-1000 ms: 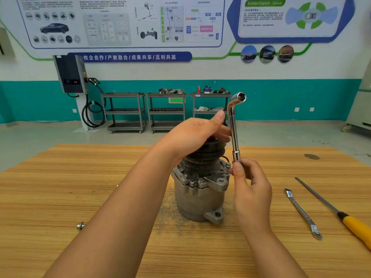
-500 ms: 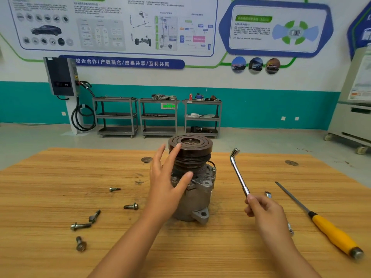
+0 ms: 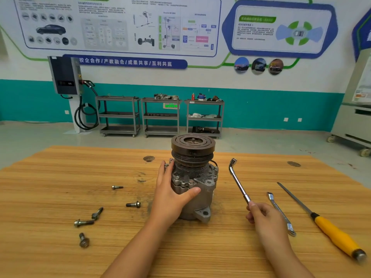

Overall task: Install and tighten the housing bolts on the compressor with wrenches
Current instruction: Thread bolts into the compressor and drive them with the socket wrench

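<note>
Wrench in right hand, left hand flat against compressor

One head-worn view looks forward and down across the near table toward the far wall.
</note>
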Tool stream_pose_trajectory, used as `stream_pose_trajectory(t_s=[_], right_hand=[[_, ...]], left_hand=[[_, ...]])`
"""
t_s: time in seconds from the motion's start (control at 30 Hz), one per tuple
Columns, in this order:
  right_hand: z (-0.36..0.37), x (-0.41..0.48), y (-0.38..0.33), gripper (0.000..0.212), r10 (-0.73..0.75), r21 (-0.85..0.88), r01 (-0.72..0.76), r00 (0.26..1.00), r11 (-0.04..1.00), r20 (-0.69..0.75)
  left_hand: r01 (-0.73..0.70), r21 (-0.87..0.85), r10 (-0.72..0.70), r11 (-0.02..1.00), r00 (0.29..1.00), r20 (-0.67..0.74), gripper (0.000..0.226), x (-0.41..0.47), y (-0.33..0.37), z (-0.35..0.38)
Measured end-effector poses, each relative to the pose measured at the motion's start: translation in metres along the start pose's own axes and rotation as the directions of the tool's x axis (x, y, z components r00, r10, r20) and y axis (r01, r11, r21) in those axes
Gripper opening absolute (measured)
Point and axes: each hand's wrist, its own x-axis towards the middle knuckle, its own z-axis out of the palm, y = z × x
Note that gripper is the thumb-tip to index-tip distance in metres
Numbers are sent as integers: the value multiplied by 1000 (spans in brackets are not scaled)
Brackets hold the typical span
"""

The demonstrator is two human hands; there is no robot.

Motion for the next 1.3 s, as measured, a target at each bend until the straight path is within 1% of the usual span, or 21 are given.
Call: stream_pose_trajectory(t_s=[0.07, 0.13, 0.23, 0.3, 0.37, 0.47, 0.6, 0.67, 0.73, 0.83, 0.9, 1.03, 1.17, 1.3], right_hand=[[0, -2, -3, 25, 11, 62, -11, 1000, 998, 12], [2, -5, -5, 25, 49, 162, -58, 997, 985, 54], [7, -7, -11, 20, 93, 323, -156, 975, 934, 203], [13, -6, -19, 18, 75, 376, -183, 956, 909, 284], [21, -3, -28, 17, 40, 379, -159, 952, 912, 303], [37, 5, -42, 16, -26, 305, -46, 974, 951, 227], [57, 19, -54, 18, -94, 302, 71, 994, 951, 61], [65, 25, -58, 20, -121, 289, 118, 993, 950, -7], [72, 29, -56, 19, -146, 278, 155, 988, 948, -54], [78, 26, -49, 14, -169, 281, 175, 985, 944, -43], [80, 24, -48, 15, -172, 301, 170, 985, 938, -21], [75, 19, -48, 16, -162, 383, 147, 987, 912, 8], [70, 16, -48, 20, -145, 439, 124, 989, 890, 16], [71, 16, -49, 23, -138, 435, 123, 990, 892, 2]], left_hand=[[-8, -5, 8, 1000, 1000, -1, 102, 1, -3, -1], [-15, -19, 15, 1000, 1000, 6, 99, 2, -4, -2], [-14, -52, 16, 999, 999, 45, 94, 8, -7, -10], [-17, -76, 22, 997, 997, 72, 90, 12, -8, -16], [-26, -102, 34, 994, 996, 79, 90, 14, -11, -17], [-1, -179, 13, 984, 998, 68, 103, 13, -15, -16], [40, -243, -24, 969, 997, 68, 116, 13, -18, -15], [18, -227, -9, 974, 999, 41, 119, 13, -18, -15], [-15, -198, 18, 980, 1000, 13, 114, 13, -18, -15], [-29, -188, 30, 982, 1000, 4, 103, 14, -19, -14], [-30, -205, 32, 978, 999, 5, 101, 14, -19, -14], [13, -255, -4, 967, 999, 34, 108, 17, -22, -19], [37, -301, 1, 953, 992, 126, 111, 22, -26, -32], [45, -252, 11, 967, 976, 216, 121, 28, -20, -40]])
